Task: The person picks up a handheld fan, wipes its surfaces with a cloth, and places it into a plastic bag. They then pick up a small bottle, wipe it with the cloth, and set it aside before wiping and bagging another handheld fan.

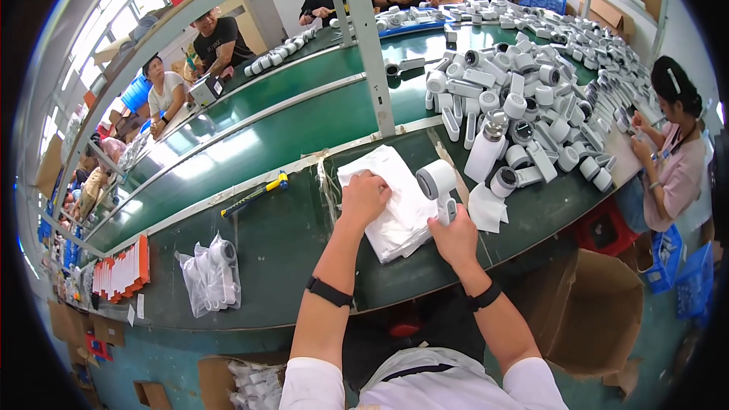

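Observation:
In my right hand is a white handheld device with a round head and a straight handle, its head tilted up over the bench. My fingers are wrapped round the handle. My left hand lies on a stack of thin white plastic bags, its fingers curled against the top one. Just right of the held device stands a white bottle with a clear top. A loose white sheet lies below it.
A big heap of similar white devices covers the right of the green bench. To my left are a yellow-and-black tool, a clear bag of devices and orange-and-white boxes. A carton stands below right. Several co-workers sit around.

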A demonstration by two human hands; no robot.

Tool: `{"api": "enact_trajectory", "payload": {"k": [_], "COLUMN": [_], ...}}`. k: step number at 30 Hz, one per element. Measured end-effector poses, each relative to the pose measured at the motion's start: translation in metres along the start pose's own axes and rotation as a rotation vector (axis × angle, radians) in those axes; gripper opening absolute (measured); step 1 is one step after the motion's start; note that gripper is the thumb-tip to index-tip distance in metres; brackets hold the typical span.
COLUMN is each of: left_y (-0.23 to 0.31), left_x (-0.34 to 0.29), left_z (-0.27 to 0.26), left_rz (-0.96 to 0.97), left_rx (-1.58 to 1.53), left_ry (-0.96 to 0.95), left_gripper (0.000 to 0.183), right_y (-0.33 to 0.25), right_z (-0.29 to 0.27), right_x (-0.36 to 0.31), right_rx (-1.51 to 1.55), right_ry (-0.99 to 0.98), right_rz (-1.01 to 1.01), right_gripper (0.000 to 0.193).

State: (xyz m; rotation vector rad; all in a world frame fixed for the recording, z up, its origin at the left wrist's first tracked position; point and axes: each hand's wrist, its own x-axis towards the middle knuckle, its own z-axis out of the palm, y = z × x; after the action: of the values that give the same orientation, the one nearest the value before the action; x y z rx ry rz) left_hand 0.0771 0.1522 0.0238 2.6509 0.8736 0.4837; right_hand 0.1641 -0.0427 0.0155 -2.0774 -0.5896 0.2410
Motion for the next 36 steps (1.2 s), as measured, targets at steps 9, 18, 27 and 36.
{"api": "enact_trajectory", "payload": {"k": [9,18,27,36], "left_y": [-0.004,-0.002,0.002,0.0], "left_x": [0.001,-0.002,-0.003,-0.001], "left_z": [0.005,0.007,0.008,0.007], "left_rz": [-0.029,-0.02,0.006,-0.053], "left_rx": [-0.059,-0.034,0.182,0.139], "left_ry": [-0.007,0.011,0.197,0.187], "left_gripper": [0.017,0.019,0.018,0.028], "right_y": [-0.013,-0.014,-0.003,0.005], "right_z": [0.01,0.018,0.007,0.006], "right_x": [0.014,0.014,0.0,-0.008], "right_rx": [-0.01,-0.11,-0.001,0.022], "right_ry": [-0.024,0.022,0.015,0.022], "right_rz": [0.073,0.054,0.049,0.043], "right_gripper": [0.05,0.042,0.035,0.039]}}
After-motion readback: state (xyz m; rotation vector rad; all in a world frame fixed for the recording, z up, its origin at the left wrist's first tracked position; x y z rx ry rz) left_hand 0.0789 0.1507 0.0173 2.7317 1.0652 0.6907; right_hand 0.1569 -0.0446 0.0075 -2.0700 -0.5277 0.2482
